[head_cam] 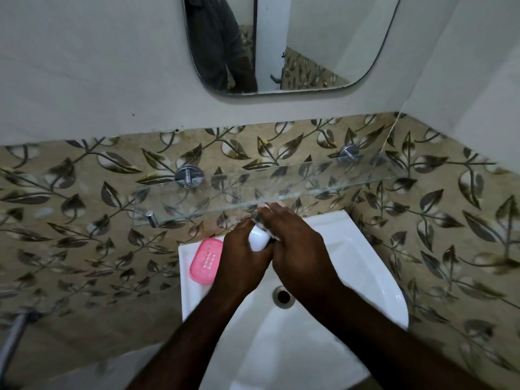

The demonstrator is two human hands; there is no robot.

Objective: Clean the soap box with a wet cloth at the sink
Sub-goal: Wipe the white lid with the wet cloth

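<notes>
The pink soap box (pixel 205 261) lies with its slotted side up on the back left rim of the white sink (pixel 374 266). My left hand (pixel 242 263) is just to its right, closed around a smooth white oval object (pixel 257 240), seemingly a bar of soap. My right hand (pixel 298 249) presses against the left one and wraps over the chrome tap (pixel 263 223) at the back of the basin, hiding most of it. No cloth is visible. I cannot see any water running.
The drain (pixel 283 296) sits in the middle of the basin below my wrists. A glass shelf (pixel 295 187) on chrome mounts juts out from the leaf-patterned tiles just above my hands. A mirror (pixel 295 43) hangs higher on the wall. A metal pipe (pixel 14 333) stands at the far left.
</notes>
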